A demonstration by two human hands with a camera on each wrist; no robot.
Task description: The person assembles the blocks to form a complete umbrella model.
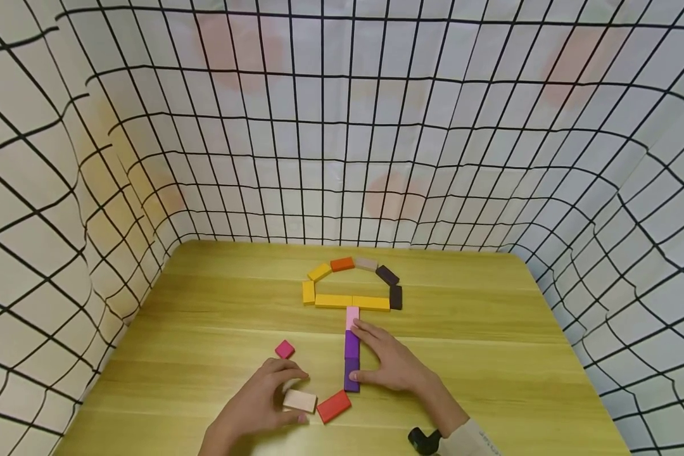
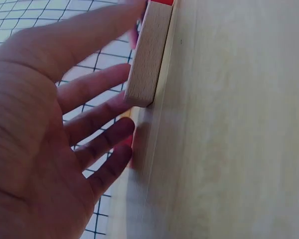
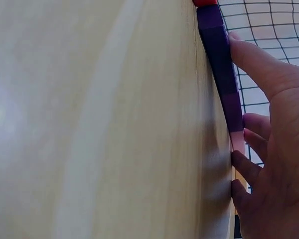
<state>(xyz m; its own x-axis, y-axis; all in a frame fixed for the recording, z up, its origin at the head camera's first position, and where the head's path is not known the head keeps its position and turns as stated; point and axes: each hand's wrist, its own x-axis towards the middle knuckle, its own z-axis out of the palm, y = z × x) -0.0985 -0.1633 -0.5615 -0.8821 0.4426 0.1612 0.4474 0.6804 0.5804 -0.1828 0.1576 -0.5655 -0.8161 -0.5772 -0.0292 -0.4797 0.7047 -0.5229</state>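
My left hand is around a plain wooden block, its thumb on the near side and its fingers spread past the far side. In the left wrist view, the wooden block lies flat, its far end next to the thumb. A red block lies at an angle beside it. My right hand rests spread along a straight column: a pink block, a purple block and a dark purple block. Its thumb tip is at the dark purple block, its fingertips near the pink one.
Beyond the column, two yellow blocks form a bar under an arch of yellow, orange, grey and black blocks. A small magenta block sits alone beyond the left hand. A black object lies by the right sleeve. Wire mesh surrounds the table.
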